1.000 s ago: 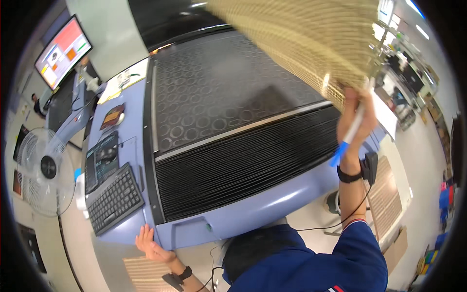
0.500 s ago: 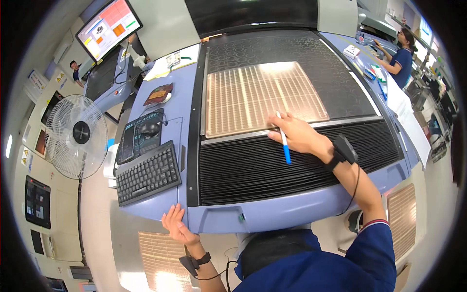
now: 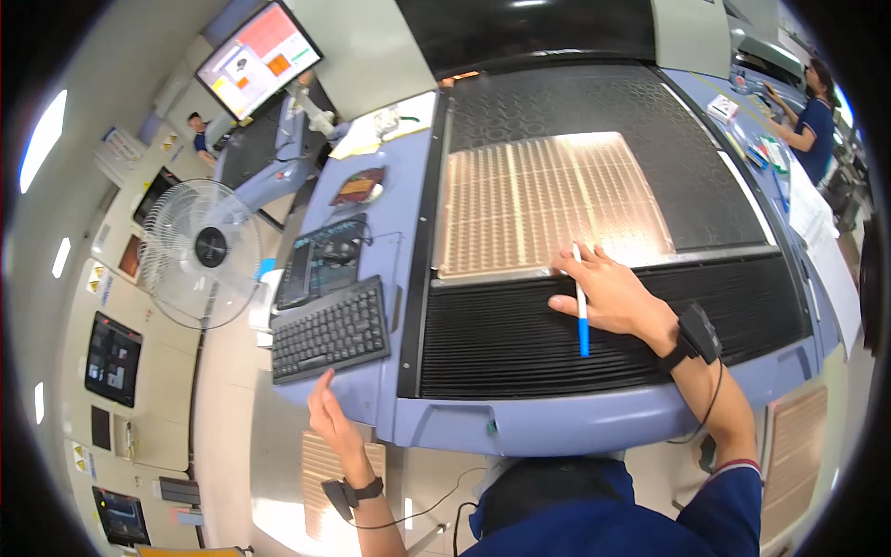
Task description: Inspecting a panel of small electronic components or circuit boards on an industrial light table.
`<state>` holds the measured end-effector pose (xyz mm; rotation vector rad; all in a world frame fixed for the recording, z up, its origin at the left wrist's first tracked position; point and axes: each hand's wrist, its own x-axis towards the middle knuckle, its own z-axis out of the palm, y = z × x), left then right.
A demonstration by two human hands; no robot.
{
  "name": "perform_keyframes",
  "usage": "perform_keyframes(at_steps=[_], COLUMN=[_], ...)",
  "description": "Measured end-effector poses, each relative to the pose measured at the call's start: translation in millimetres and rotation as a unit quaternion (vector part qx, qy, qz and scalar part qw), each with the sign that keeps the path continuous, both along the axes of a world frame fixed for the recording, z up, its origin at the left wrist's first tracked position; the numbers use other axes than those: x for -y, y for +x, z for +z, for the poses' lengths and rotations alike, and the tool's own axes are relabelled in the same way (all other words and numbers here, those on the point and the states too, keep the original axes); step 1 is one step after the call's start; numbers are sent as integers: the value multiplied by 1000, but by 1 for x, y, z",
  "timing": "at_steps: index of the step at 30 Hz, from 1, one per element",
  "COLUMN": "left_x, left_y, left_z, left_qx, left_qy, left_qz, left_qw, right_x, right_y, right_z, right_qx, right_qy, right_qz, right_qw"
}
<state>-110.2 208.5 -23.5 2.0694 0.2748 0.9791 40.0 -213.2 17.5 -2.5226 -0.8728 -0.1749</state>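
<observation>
My right hand [image 3: 613,295] is closed on a slim white marker [image 3: 582,302] with a blue end, which points back toward me. Its fingertips are at the near edge of a copper-coloured panel [image 3: 548,200], patterned in a fine grid. The panel lies flat on the dark bed [image 3: 715,213] of a blue-grey machine. Black ribbed bellows [image 3: 520,334] stretch under my right hand and wrist. With fingers stretched out and nothing held, my left hand [image 3: 336,422] is nearest the lower edge of a black keyboard [image 3: 329,332], at the machine's front left corner.
Left of the bed are a mouse [image 3: 342,251], a dark reddish packet [image 3: 359,187] and papers [image 3: 380,130]. A standing fan [image 3: 209,249] and a monitor [image 3: 260,60] are further left. More copper-coloured panels [image 3: 794,455] stand low at right. A co-worker [image 3: 817,130] works at far right.
The view has turned, so the machine sits further right and slightly lower. My left hand has shifted left, below the keyboard. The marker's blue end has swung nearer to me; the panel remains on the bed.
</observation>
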Motion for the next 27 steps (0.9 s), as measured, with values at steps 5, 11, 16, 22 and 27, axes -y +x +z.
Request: perform_keyframes(at_steps=[5,11,16,22,27], left_x=[-38,-2,99,184,202], left_y=[23,36,78,149,155], left_z=[14,45,73,63,36], left_qx=[-144,-140,-114,-112,-109], left_qy=[234,197,-6,-86,-60], left_qz=[87,67,-264,-468,-468], left_qw=[958,968,958,873,875], right_x=[9,3,-2,-26,-10], right_y=[-5,1,-10,-18,-24], right_z=[-8,-15,23,42,13], right_qx=[19,41,-77,-45,-33], right_qy=[-17,5,97,258,235], right_qz=[-6,4,-22,-13,-51], right_qw=[1000,999,992,965,970])
